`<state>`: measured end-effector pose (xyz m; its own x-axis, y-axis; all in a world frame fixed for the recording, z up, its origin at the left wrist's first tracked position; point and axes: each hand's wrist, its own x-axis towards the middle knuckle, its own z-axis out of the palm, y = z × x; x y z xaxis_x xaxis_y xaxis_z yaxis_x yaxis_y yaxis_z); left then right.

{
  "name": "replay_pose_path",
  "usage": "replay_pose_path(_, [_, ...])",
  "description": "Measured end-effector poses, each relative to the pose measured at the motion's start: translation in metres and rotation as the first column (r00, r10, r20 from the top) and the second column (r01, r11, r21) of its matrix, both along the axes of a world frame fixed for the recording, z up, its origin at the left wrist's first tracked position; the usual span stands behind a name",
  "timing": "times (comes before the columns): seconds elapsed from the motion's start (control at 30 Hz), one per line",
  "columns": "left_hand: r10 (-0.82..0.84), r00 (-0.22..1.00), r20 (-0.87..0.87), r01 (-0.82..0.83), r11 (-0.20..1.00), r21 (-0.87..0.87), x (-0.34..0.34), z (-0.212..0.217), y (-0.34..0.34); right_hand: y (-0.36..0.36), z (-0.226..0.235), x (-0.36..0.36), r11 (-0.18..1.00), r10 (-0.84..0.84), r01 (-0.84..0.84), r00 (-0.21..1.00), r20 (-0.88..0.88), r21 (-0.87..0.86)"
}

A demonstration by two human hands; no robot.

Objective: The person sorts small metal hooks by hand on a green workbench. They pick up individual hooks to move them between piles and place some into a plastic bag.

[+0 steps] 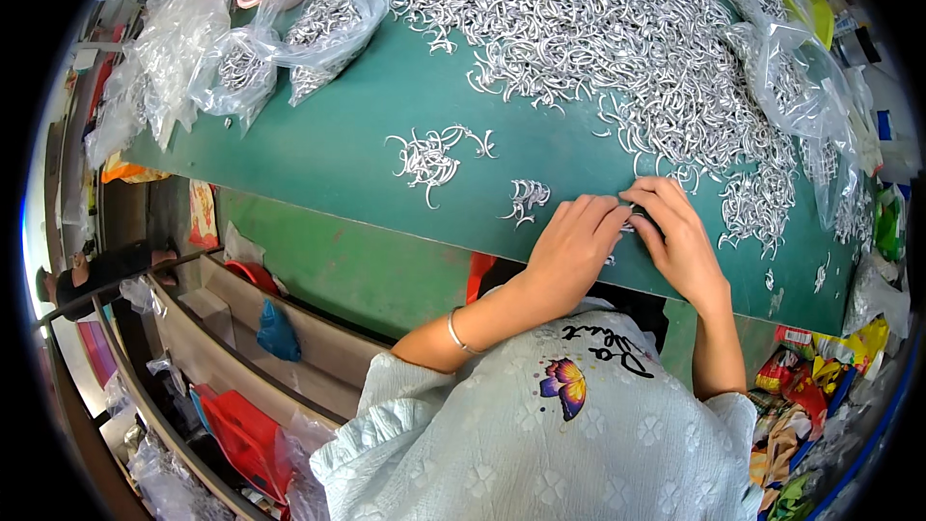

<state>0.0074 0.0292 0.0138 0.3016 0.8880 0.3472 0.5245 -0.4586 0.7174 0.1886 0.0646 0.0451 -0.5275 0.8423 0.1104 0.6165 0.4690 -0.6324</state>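
My left hand (577, 246) and right hand (681, 239) curl close together over the green table (328, 159); a few curved silver pieces (629, 224) show between them, though whether either hand pinches any I cannot tell.

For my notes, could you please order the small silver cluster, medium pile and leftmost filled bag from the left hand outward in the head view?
1. Small silver cluster, just left
2. Medium pile, farther left
3. Leftmost filled bag, upper left
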Motion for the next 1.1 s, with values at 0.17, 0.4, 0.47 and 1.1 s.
replay_pose_path(0.17, [0.274, 0.957, -0.093, -0.268, 0.961, 0.071, -0.070, 0.018, 0.012, -0.006, 0.005, -0.002, 0.997, -0.068, 0.065, 0.996, -0.055, -0.049])
replay_pose_path(0.4, [0.403, 0.854, -0.330, -0.395, 0.914, 0.093, -0.126, 0.005, 0.045, 0.036, 0.001, -0.071, 0.996, 0.087, -0.084, 0.972, -0.219, 0.025])
replay_pose_path(0.47, [0.388, 0.856, -0.342, -0.388, 0.919, 0.070, -0.128, 0.005, 0.046, 0.054, -0.014, -0.099, 0.995, 0.098, -0.095, 0.975, -0.200, 0.023])
replay_pose_path(1.1, [0.209, 0.921, -0.330, -0.206, 0.977, 0.045, -0.131, 0.012, 0.043, 0.074, 0.007, -0.104, 0.929, 0.236, -0.264, 0.962, 0.134, 0.259])
